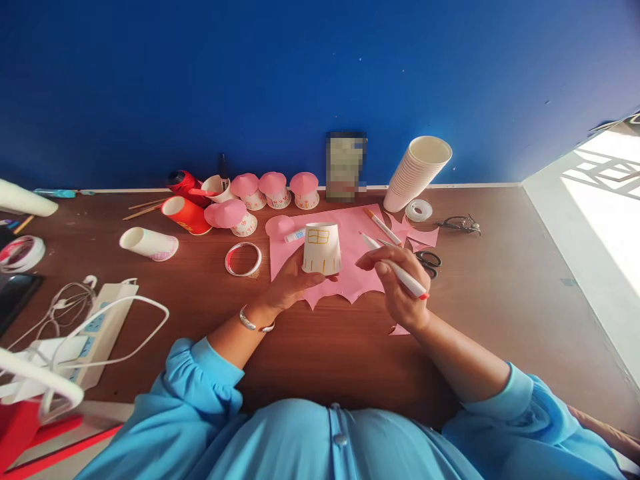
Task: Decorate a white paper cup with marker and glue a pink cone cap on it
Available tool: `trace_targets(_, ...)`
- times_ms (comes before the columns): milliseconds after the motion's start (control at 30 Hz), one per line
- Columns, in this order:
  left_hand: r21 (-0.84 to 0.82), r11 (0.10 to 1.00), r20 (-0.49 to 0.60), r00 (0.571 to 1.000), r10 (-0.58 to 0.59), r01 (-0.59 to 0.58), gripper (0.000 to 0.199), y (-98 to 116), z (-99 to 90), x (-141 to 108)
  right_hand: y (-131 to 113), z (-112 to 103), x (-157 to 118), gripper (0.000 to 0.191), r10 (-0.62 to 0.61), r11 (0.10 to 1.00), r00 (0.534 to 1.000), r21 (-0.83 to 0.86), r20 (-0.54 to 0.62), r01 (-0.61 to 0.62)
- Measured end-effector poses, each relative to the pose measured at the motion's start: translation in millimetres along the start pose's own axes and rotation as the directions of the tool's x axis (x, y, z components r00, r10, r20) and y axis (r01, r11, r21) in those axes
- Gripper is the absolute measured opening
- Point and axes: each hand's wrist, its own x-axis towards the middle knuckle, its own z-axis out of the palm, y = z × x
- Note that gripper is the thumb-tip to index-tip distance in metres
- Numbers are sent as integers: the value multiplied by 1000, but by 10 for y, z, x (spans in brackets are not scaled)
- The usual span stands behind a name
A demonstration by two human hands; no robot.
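Observation:
Held upside down in my left hand (pixel 295 279) is a white paper cup (pixel 323 257), marked with a yellow window and short yellow strokes along its lower edge. My right hand (pixel 403 287) grips a white marker (pixel 407 279) with a red end; its tip points up and left, apart from the cup. Beneath both lies pink paper (pixel 350 230) with scalloped cut edges. On it are a glue stick (pixel 295 235) and an orange-and-white marker (pixel 383 227). Small cups with pink cone tops (pixel 275 190) stand behind, to the left.
A tall cup stack (pixel 417 173), tape roll (pixel 419 211), glasses (pixel 460 225) and scissors (pixel 429 261) are at the right. Leftward lie a red cup (pixel 187 215), a white cup (pixel 149 243), a tape ring (pixel 243 259) and a power strip (pixel 107 333). A phone (pixel 345 167) leans on the blue wall.

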Motion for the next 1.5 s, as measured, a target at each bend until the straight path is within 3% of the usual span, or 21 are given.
trace_targets(200, -55, 998, -51, 998, 33, -36, 57, -202, -23, 95, 168, 38, -91, 30, -67, 994, 997, 78, -43, 70)
trace_targets(367, -89, 996, -43, 999, 25, -29, 59, -212, -85, 67, 159, 52, -79, 36, -61, 997, 998, 41, 34, 60)
trace_targets(500, -77, 995, -40, 998, 57, -60, 60, -125, -62, 60, 8, 44, 34, 34, -128, 992, 991, -17, 27, 129)
trace_targets(667, -28, 992, 8, 993, 120, -120, 51, 79, 114, -13, -228, 22, 68, 29, -178, 983, 983, -33, 41, 179)
trace_targets(867, 10, 986, 33, 985, 167, -167, 66, 209, 372, -326, -649, -68, -143, 24, -250, 968, 966, -39, -59, 248)
trace_targets(1033, 22, 981, 47, 980, 193, -194, 68, 214, 441, -523, -852, -150, -323, 24, -313, 950, 949, -36, -48, 311)
trace_targets(1267, 11, 989, 45, 988, 146, -146, 66, 256, 412, -383, -774, -109, -134, 31, -242, 966, 969, 80, -45, 245)
trace_targets(1400, 24, 995, 42, 994, 96, -97, 52, 234, 299, -138, -559, -15, 87, 32, -223, 967, 975, 125, 8, 221)
trace_targets(1500, 13, 996, 19, 996, 85, -86, 51, 144, 159, 48, -339, 82, 208, 27, -140, 976, 989, 173, 41, 131)
